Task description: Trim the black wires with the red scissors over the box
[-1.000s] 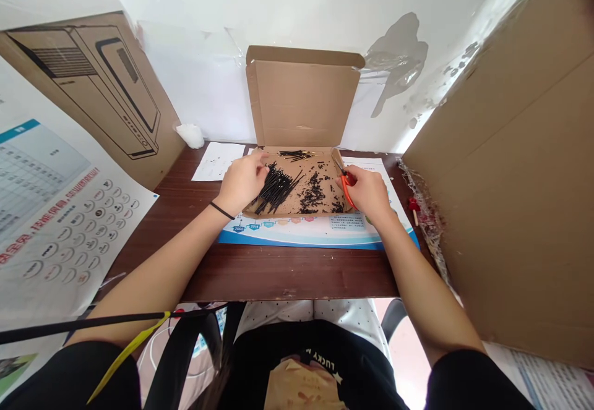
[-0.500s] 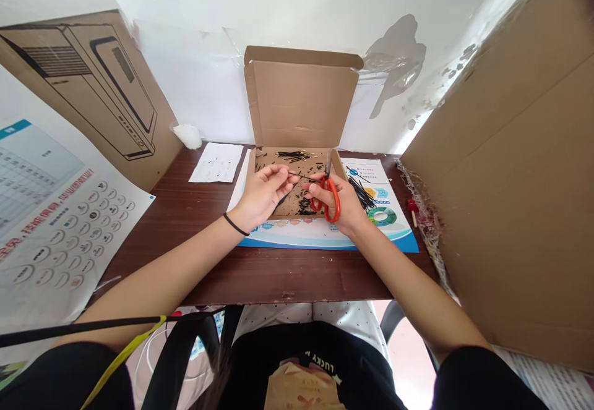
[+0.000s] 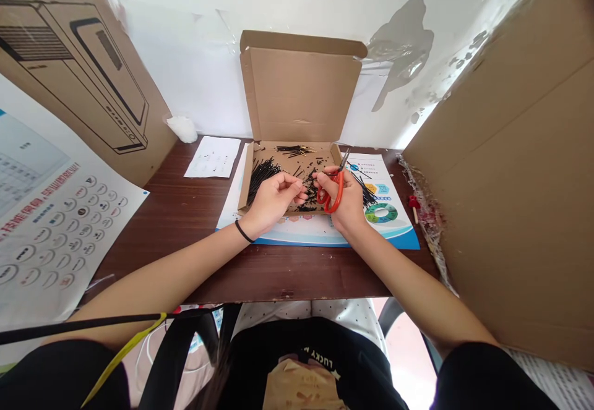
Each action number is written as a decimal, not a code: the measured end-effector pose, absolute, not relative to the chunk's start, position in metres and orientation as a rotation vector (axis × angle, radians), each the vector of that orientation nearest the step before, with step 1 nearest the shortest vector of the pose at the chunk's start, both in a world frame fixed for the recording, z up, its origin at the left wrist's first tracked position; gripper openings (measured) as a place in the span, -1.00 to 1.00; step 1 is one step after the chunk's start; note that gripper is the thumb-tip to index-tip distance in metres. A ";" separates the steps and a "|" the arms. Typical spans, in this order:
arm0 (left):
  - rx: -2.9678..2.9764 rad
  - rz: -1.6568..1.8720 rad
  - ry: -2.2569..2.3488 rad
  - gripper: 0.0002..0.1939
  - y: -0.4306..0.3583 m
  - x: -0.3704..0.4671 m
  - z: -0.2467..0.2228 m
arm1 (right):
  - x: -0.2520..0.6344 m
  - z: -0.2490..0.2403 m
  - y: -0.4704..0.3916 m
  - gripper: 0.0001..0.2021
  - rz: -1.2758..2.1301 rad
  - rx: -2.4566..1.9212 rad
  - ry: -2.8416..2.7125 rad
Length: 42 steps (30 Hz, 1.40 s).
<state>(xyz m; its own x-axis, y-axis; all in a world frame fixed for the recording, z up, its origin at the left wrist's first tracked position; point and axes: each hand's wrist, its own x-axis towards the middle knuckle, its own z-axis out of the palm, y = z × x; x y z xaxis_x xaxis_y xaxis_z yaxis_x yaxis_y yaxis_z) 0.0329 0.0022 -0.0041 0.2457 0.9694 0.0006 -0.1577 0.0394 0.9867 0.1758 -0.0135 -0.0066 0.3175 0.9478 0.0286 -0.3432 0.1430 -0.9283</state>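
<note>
In my right hand (image 3: pixel 350 205) is a pair of red-handled scissors (image 3: pixel 341 190), its blades pointing up and away from me. My left hand (image 3: pixel 273 201) is closed in a pinch just left of it; whatever the fingertips hold is too small to make out. Both hands are over the front of an open shallow cardboard box (image 3: pixel 301 94). Inside lie a thick bundle of thin black strands (image 3: pixel 261 175) on the left, a smaller bunch with gold-coloured ends (image 3: pixel 293 149) at the back, and short black scraps (image 3: pixel 312 198) between my hands.
Under the box is a printed blue-and-white sheet (image 3: pixel 394 237) on the brown table (image 3: pixel 260 274). More black strands (image 3: pixel 367 195) lie right of the box. A white paper (image 3: pixel 212 158) lies at left. Large cardboard panels (image 3: pixel 510 169) close in the right side; a cardboard carton (image 3: pixel 93 76) stands left.
The thin black strand between my hands no longer shows there. My left hand has shifted slightly right and down, uncovering the left bundle. The scissors have tilted to the right.
</note>
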 end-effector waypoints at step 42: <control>1.770 1.171 0.690 -0.66 0.011 0.021 0.002 | 0.180 -0.008 -0.019 -0.58 0.854 -1.025 -1.438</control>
<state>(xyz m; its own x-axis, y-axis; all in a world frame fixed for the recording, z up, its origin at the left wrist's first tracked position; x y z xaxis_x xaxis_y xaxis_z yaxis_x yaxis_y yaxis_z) 0.0208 0.0115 0.0023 0.4011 0.8101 0.4276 -0.0188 -0.4594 0.8880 0.1801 -0.0186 -0.0080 -0.0038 0.9314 0.3639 0.1266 0.3614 -0.9238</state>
